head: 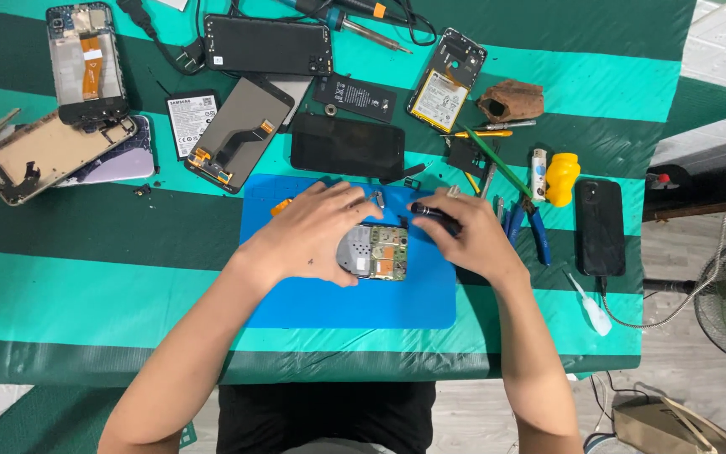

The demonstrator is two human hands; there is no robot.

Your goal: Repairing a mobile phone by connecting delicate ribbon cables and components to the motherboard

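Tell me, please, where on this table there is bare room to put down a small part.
Free: the near strip of the blue mat below the left hand and right hand, and the striped cloth left of the mat. Crowded: the far edge, with phone frames and batteries, and the pliers beside the mat.

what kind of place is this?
Likely a phone repair bench: opened phones, loose batteries, a soldering iron, and both hands, left and right, on a circuit board.
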